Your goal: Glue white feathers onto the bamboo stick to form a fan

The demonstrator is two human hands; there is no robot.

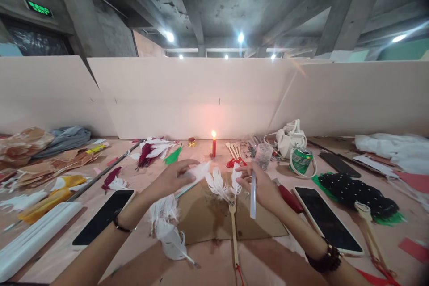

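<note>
My left hand (176, 178) is at the left edge of a brown cardboard sheet (201, 223), its fingers closed on a blurred white feather (200, 171). My right hand (259, 183) grips a translucent glue stick (253, 196) that points downward. Its fingertips also touch a white feather (235, 181) at the right of a small feather fan. The fan's pale wooden handle (233, 228) lies on the cardboard, a red cord at its lower end. Another white feather (217, 183) spreads from the left of the handle's head. Loose white feathers (170, 237) lie below my left hand.
A lit red candle (213, 146) stands upright behind the cardboard. Phones lie either side, one on the left (103, 219) and one on the right (326, 219). Wooden handles (234, 148), a clear cup (263, 156), a green can (300, 161) and a black dotted feather fan (358, 196) are around.
</note>
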